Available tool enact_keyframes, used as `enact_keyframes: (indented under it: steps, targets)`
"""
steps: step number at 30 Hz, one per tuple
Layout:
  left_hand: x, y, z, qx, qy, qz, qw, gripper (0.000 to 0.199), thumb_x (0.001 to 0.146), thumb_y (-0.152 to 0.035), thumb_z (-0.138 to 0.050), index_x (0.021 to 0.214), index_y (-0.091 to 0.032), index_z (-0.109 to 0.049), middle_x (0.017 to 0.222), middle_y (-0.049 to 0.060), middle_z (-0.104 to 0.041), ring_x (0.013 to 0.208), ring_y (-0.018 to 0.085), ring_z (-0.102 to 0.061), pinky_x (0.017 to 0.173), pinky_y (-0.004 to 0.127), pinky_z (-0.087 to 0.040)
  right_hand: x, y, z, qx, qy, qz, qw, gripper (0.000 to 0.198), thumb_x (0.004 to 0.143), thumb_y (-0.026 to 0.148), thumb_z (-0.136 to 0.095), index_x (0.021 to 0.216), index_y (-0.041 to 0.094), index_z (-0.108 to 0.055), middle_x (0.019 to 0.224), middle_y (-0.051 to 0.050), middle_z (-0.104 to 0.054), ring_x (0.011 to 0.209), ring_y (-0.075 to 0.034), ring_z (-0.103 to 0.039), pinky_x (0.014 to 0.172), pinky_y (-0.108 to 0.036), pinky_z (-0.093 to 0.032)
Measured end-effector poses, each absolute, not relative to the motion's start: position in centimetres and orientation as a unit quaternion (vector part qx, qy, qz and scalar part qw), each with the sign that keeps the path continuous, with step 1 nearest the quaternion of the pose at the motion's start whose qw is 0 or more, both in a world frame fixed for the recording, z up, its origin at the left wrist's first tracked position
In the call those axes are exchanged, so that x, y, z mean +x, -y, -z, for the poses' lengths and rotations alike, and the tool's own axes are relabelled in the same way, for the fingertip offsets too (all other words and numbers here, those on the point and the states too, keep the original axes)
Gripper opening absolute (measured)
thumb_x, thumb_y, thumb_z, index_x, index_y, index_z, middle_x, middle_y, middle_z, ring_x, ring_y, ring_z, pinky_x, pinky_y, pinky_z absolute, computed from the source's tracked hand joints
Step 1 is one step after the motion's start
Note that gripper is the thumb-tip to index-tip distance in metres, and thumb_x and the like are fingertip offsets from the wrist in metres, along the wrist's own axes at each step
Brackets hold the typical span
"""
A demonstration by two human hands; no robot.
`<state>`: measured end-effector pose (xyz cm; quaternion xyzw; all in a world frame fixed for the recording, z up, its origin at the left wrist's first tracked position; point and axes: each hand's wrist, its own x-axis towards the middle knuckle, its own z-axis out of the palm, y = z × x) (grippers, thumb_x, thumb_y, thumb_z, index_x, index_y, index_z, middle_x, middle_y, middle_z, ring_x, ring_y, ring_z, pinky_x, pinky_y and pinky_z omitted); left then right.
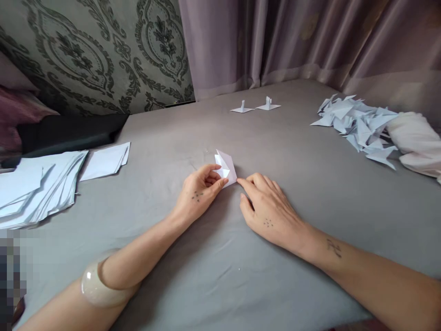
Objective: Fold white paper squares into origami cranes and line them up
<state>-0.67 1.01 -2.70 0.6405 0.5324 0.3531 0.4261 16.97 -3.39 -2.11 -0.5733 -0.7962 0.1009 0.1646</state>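
A small partly folded sheet of white paper (229,166) is in the middle of the grey cloth, with one flap raised toward the back. My left hand (201,186) pinches its near left side between thumb and fingers. At the paper's right corner, the index fingertip of my right hand (267,202) touches or nearly touches the edge. That hand's thumb is apart from the index finger, and its other fingers lie together over the cloth. Nothing shows in its grasp.
Stacks of white paper (65,184) lie at the left, beside a smaller stack (106,161) and a black cloth (72,131). Two folded paper figures (268,105) stand at the back. A heap of folded paper birds (358,122) sits at the right against pale fabric (415,140).
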Motion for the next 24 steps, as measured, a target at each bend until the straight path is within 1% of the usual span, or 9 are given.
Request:
enact_keyframes:
  steps: [4, 11, 14, 16, 20, 24]
  targets:
    - [-0.5, -1.2, 2.6, 0.644, -0.557, -0.342, 0.398, 0.038, 0.084, -0.038, -0.063, 0.115, -0.019, -0.054, 0.084, 0.003, -0.066, 0.071, 0.013, -0.058, 0.065, 0.025, -0.045, 17.3, 2.8, 2.5, -0.572, 0.792, -0.103, 0.186, 0.031, 0.088, 0.014, -0.042, 0.109, 0.019, -0.064, 0.096, -0.006, -0.059, 0.088, -0.019, -0.056, 0.082, -0.035, -0.041]
    - [-0.3, -1.2, 2.3, 0.680, -0.565, -0.326, 0.335, 0.025, 0.087, -0.035, -0.059, 0.106, -0.020, -0.052, 0.082, 0.001, -0.067, 0.069, 0.012, -0.057, 0.066, 0.027, -0.044, 17.3, 1.7, 2.6, -0.580, 0.785, -0.098, 0.196, 0.023, 0.091, 0.023, -0.048, 0.099, 0.022, -0.070, 0.091, -0.003, -0.063, 0.079, -0.017, -0.058, 0.076, -0.032, -0.041]
    - [-0.4, -1.1, 2.4, 0.699, -0.546, -0.321, 0.332, 0.032, 0.082, -0.039, -0.065, 0.107, -0.021, -0.053, 0.081, 0.000, -0.063, 0.065, 0.011, -0.054, 0.063, 0.026, -0.044, 17.2, 1.2, 2.5, -0.589, 0.781, -0.092, 0.187, 0.023, 0.092, 0.024, -0.048, 0.091, 0.024, -0.071, 0.088, -0.001, -0.064, 0.073, -0.015, -0.057, 0.068, -0.030, -0.039]
    - [-0.5, -1.0, 2.6, 0.706, -0.539, -0.319, 0.330, 0.035, 0.080, -0.038, -0.068, 0.107, -0.021, -0.054, 0.082, -0.001, -0.061, 0.063, 0.010, -0.052, 0.061, 0.025, -0.043, 17.2, 1.0, 2.5, -0.598, 0.775, -0.092, 0.184, 0.024, 0.092, 0.025, -0.048, 0.087, 0.024, -0.072, 0.086, -0.001, -0.065, 0.071, -0.015, -0.057, 0.064, -0.029, -0.037]
    - [-0.6, -1.1, 2.8, 0.697, -0.536, -0.328, 0.344, 0.023, 0.084, -0.030, -0.061, 0.105, -0.020, -0.054, 0.083, 0.000, -0.063, 0.068, 0.011, -0.054, 0.064, 0.026, -0.044, 17.3, 1.2, 2.6, -0.588, 0.781, -0.081, 0.193, 0.023, 0.093, 0.025, -0.048, 0.092, 0.025, -0.071, 0.087, -0.001, -0.065, 0.072, -0.015, -0.057, 0.065, -0.028, -0.036]
    - [-0.5, -1.2, 2.8, 0.689, -0.543, -0.334, 0.347, 0.022, 0.085, -0.029, -0.059, 0.104, -0.019, -0.053, 0.081, 0.001, -0.064, 0.067, 0.012, -0.054, 0.062, 0.026, -0.043, 17.4, 1.9, 2.8, -0.561, 0.802, -0.043, 0.201, 0.025, 0.093, 0.021, -0.046, 0.104, 0.024, -0.069, 0.087, -0.002, -0.063, 0.070, -0.015, -0.054, 0.067, -0.029, -0.036]
